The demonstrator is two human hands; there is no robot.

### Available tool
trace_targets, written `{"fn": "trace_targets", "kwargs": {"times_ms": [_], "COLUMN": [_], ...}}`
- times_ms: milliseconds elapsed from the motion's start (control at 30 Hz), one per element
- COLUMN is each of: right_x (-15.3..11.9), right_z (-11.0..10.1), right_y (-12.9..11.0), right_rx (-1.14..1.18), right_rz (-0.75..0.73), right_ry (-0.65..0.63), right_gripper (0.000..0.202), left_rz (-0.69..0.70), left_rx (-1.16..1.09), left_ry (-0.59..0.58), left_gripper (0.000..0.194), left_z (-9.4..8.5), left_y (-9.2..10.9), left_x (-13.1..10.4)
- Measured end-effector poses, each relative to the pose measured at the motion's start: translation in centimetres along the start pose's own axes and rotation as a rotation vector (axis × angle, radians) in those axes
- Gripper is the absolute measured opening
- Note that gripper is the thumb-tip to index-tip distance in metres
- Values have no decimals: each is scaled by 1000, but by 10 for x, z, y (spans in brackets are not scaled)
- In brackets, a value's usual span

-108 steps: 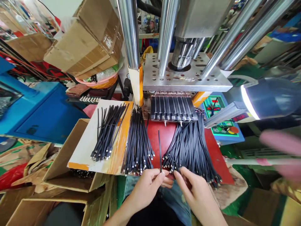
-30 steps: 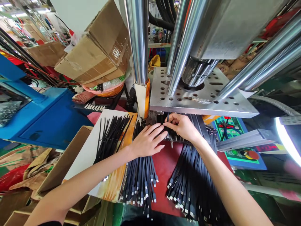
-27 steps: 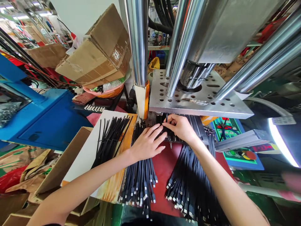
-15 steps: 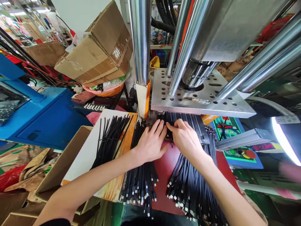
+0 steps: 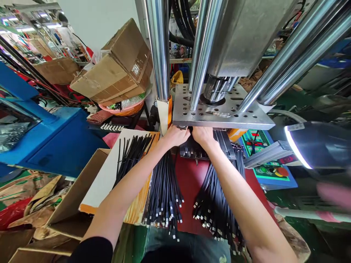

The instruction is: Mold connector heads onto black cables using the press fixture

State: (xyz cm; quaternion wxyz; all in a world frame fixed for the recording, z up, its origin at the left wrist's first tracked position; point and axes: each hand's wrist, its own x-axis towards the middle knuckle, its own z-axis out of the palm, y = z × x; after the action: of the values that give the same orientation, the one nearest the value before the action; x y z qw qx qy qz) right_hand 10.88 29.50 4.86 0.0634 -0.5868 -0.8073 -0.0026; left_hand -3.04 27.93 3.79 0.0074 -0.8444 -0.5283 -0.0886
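Note:
My left hand (image 5: 177,136) reaches in at the front edge of the steel press plate (image 5: 223,122), its fingers curled closed. Beside it my right hand (image 5: 202,135) is also bent inward, its fingertips partly hidden by the plate. What they grip, if anything, cannot be made out. Just below both hands is a dark fixture block (image 5: 189,151) with black cable ends along its front. Black flat cables with pale metal plugs hang in a left bundle (image 5: 163,193) and a right bundle (image 5: 214,204), on either side of the red tabletop (image 5: 188,182).
More black cables (image 5: 131,153) lie on a white and orange board (image 5: 101,175) at left. Steel columns (image 5: 159,51) rise around the press. At right are a control panel (image 5: 270,168) with a red button and a lit lamp (image 5: 297,146). An open cardboard box (image 5: 79,190) stands lower left.
Both hands have moved forward and up from the fixture to the press plate's front edge, uncovering the fixture's front. The camera view has shifted slightly.

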Motion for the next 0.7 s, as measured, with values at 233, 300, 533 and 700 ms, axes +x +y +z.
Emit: {"fn": "trace_targets", "kwargs": {"times_ms": [233, 300, 533, 700], "right_x": [-155, -224, -292, -286], "right_z": [8, 26, 70, 64], "right_y": [12, 10, 20, 26], "right_rx": [55, -67, 143, 384], "right_rz": [90, 275, 343, 514], "right_ry": [193, 136, -23, -53], "right_gripper": [37, 44, 42, 49], "left_rz": [-257, -398, -553, -565], "left_rx": [-21, -52, -270, -767], "left_ry": [32, -135, -245, -200], "left_gripper": [30, 31, 28, 27], "left_z": [-3, 2, 13, -4], "left_y": [21, 32, 38, 41], "left_x": [-117, -167, -207, -207]}}
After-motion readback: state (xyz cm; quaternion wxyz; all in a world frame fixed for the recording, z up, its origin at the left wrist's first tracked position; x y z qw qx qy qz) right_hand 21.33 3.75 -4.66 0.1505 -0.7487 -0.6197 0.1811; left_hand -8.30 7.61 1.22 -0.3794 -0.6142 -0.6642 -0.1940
